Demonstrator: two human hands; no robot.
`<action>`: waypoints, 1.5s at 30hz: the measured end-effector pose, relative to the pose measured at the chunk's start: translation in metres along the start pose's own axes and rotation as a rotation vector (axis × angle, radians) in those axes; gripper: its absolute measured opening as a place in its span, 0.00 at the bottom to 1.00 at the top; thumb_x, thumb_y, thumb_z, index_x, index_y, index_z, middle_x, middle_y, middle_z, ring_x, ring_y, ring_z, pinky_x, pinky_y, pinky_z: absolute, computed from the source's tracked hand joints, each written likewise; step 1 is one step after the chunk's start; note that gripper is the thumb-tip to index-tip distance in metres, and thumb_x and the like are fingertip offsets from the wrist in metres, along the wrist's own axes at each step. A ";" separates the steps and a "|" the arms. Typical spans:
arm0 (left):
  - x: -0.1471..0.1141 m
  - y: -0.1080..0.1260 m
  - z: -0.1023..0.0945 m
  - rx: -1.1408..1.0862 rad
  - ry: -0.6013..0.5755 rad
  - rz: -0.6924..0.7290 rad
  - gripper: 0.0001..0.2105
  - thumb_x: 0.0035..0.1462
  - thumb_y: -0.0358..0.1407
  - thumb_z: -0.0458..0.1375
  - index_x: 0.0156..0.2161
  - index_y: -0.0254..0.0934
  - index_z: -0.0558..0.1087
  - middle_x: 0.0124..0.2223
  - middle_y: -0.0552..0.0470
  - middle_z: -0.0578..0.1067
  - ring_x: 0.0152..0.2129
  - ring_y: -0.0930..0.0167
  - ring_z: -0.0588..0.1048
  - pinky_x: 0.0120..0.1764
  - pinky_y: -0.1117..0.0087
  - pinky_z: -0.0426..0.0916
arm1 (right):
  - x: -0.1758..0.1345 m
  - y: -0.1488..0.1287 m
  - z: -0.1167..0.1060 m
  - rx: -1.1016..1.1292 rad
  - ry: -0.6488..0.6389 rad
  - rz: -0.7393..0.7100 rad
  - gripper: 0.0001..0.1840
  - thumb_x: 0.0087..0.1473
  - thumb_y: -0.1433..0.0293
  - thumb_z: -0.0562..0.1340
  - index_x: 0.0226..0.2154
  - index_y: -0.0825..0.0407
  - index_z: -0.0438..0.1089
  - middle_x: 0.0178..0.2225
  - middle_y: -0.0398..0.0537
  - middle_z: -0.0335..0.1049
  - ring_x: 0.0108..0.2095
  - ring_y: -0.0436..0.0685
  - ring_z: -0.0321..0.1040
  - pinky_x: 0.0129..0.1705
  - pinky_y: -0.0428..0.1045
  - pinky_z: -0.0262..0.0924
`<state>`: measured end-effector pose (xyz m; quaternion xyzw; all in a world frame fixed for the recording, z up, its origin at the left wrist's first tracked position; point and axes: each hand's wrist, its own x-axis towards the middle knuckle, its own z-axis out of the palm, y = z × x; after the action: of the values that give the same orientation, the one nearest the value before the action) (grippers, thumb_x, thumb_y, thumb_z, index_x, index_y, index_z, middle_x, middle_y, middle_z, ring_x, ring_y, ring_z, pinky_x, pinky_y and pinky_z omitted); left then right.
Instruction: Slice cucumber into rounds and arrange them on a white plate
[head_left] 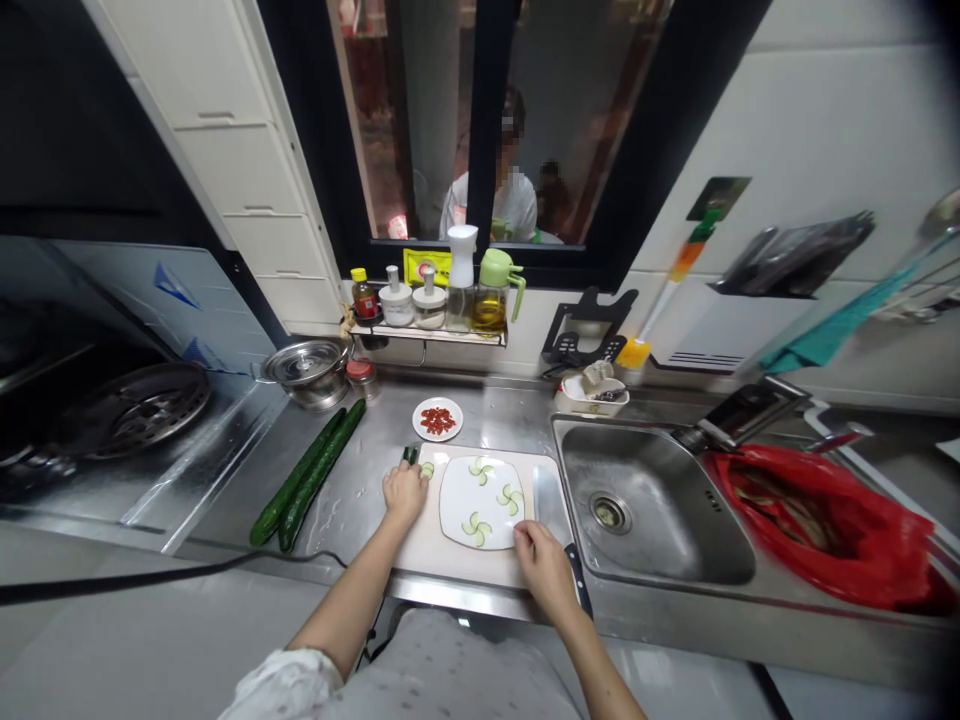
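Observation:
My left hand (405,492) is closed at the left edge of the cutting board (486,572), its fingers bent over a cut piece of cucumber (410,454). Pale cucumber slices (427,469) show beside its fingertips. A white squarish plate (459,497) lies on the board, bearing three pinwheels of thin cucumber slices: one at the top (480,471), one at the right (510,499) and one at the lower left (476,529). At the plate's lower right corner, my right hand (541,562) has thumb and fingers pinched together; anything between them is too small to make out.
A knife (579,580) lies along the board's right side, beside the sink (652,500). Two whole cucumbers (311,480) rest on the left counter. Behind the board stands a small dish of red bits (438,419). A red bag (832,530) is right of the sink.

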<state>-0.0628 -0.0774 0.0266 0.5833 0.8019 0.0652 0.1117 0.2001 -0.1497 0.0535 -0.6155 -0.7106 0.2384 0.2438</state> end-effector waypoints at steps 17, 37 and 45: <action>0.001 0.007 0.002 -0.327 0.032 -0.111 0.09 0.57 0.33 0.51 0.40 0.41 0.73 0.38 0.51 0.77 0.38 0.68 0.73 0.39 0.71 0.61 | 0.000 -0.006 0.002 0.037 0.017 -0.004 0.16 0.57 0.61 0.48 0.32 0.49 0.68 0.33 0.51 0.71 0.37 0.58 0.68 0.37 0.49 0.58; -0.061 0.039 -0.025 -1.037 -0.306 0.365 0.13 0.50 0.43 0.59 0.36 0.35 0.72 0.28 0.53 0.71 0.27 0.74 0.69 0.34 0.74 0.64 | 0.028 -0.050 0.011 0.313 -0.166 -0.176 0.09 0.55 0.65 0.55 0.30 0.52 0.68 0.29 0.44 0.69 0.32 0.52 0.64 0.34 0.44 0.55; -0.069 0.041 -0.020 -1.121 -0.272 0.355 0.14 0.51 0.44 0.58 0.35 0.33 0.73 0.32 0.49 0.74 0.29 0.73 0.70 0.35 0.73 0.65 | 0.033 -0.057 0.008 0.481 -0.091 -0.063 0.10 0.53 0.64 0.56 0.27 0.53 0.66 0.24 0.42 0.67 0.26 0.50 0.61 0.30 0.44 0.55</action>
<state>-0.0097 -0.1295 0.0631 0.5636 0.5145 0.4203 0.4909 0.1472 -0.1246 0.0855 -0.5060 -0.6625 0.4203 0.3584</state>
